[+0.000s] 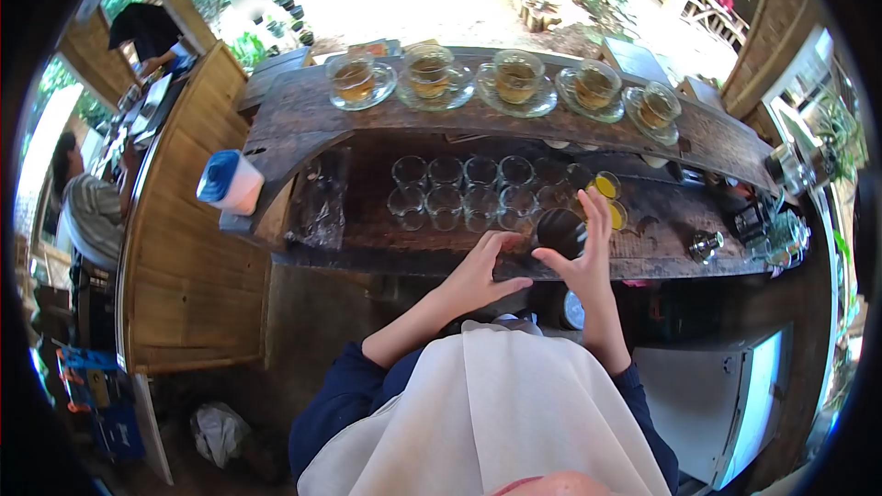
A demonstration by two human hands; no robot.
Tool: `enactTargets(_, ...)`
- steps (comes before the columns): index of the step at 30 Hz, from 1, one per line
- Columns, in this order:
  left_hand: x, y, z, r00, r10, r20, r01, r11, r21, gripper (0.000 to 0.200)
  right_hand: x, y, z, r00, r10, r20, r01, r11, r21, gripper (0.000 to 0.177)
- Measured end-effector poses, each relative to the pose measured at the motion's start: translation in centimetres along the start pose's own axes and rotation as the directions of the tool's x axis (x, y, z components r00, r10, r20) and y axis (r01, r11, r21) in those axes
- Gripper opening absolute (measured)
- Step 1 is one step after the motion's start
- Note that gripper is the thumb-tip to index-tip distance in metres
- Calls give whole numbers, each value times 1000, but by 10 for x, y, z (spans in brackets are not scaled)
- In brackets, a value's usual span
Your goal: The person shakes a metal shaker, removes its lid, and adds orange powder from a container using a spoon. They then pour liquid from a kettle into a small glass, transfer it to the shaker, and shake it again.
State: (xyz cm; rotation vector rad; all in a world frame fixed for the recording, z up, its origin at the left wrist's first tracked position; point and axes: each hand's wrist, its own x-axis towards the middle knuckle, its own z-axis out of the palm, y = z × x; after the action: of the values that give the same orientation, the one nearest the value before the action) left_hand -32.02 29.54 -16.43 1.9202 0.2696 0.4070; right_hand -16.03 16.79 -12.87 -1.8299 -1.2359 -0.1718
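From where I stand, the person has both hands just over the front edge of the worktop (652, 255), right of its middle. Near that edge, between the hands, is a dark round vessel (559, 231). The left hand (487, 268) is beside it on the left, its grip wide and free of anything, thumb well apart from the fingers. The right hand (590, 253) curves around the vessel's right side, thumb and fingers spread; I can't tell whether that grip has hold of it.

To the left of the vessel, clear glasses (445, 202) stand in close rows on the worktop. Two glasses with yellow contents (606, 187) are just behind the right hand. Along the raised shelf (303, 119) at the back edge, five glass cups of amber drink (517, 78) sit on glass saucers (519, 108). A blue-topped container (230, 184) is at the shelf's left end.
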Motion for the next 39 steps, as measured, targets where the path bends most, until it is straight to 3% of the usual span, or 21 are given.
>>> enactTargets(2, 3, -9, 14, 997, -50, 55, 50, 999, 12, 75, -10, 4, 3, 990, 128, 50, -129, 991, 17, 115)
enactTargets(3, 5, -17, 21, 998, -39, 51, 37, 998, 42, 80, -14, 5, 4, 988, 148, 40, -148, 989, 6, 115)
enactTargets(5, 11, -32, 31, 997, -28, 66, 24, 997, 68, 84, -18, 7, 8, 961, 269, 58, -275, 940, 200, 120)
enactTargets(7, 19, -40, 35, 998, 14, 60, -24, 987, 158, 89, -20, 12, 10, 963, 268, 21, -267, 947, 178, 123)
enactTargets(9, 27, -44, 41, 997, 6, 79, -17, 991, 131, 89, -23, 13, 11, 941, 322, 105, -338, 880, 334, 122)
enactTargets(11, 33, -46, 47, 996, -6, 92, -4, 994, 105, 89, -30, 22, 17, 947, 306, 94, -320, 892, 319, 118)
enactTargets(13, 36, -51, 53, 996, 58, 64, -55, 997, -47, 88, -40, 25, 23, 967, 253, 2, -235, 895, 378, 112)
enactTargets(17, 33, -56, 59, 996, 83, 25, -84, 996, 16, 88, -60, 33, 37, 980, 182, -82, -121, 867, 483, 106)
enactTargets(19, 34, -53, 57, 995, 97, 17, -98, 992, 78, 83, -70, 42, 44, 980, 20, -199, 71, 895, 441, 105)
enactTargets(20, 34, -51, 57, 995, 97, 23, -98, 992, 74, 83, -76, 45, 45, 982, 6, -189, 85, 877, 472, 106)
enactTargets(24, 41, -48, 60, 994, 111, 22, -113, 983, 147, 77, -79, 51, 41, 982, -13, -191, 105, 869, 483, 107)
enactTargets(26, 43, -49, 62, 993, 112, 27, -115, 982, 152, 75, -82, 54, 46, 964, 8, -265, 133, 848, 513, 108)
enactTargets(29, 50, -40, 61, 992, 92, 88, -108, 973, 202, 64, -82, 58, 43, 966, 65, -249, 71, 864, 499, 111)
enactTargets(32, 51, -38, 65, 998, 18, 66, -30, 981, 190, 61, -81, 59, 42, 970, 53, -238, 69, 876, 478, 110)
enactTargets(39, 50, -32, 95, 996, 78, -53, -70, 986, 148, 61, -73, 70, 8, 990, 21, -139, 49, 875, 482, 101)
